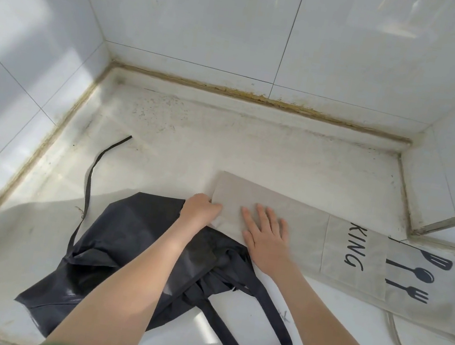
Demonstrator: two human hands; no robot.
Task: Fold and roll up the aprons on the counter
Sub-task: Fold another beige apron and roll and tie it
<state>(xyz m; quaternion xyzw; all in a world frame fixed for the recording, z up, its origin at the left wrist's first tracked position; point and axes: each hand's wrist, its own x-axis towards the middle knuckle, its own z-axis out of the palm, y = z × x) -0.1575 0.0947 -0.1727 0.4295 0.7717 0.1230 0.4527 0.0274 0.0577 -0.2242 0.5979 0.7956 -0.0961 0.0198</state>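
Beige and folded into a long strip, the printed apron lies on the counter from middle to right, its left end gripped by the curled fingers of the left hand, the right hand pressing flat on it with fingers spread, beside the crumpled black apron at near left.

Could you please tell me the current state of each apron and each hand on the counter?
beige apron: folded into a long strip, lying flat, not yet rolled.
black apron: crumpled, not folded.
left hand: grips the beige apron's end.
right hand: fingers straight, presses flat on the beige apron.
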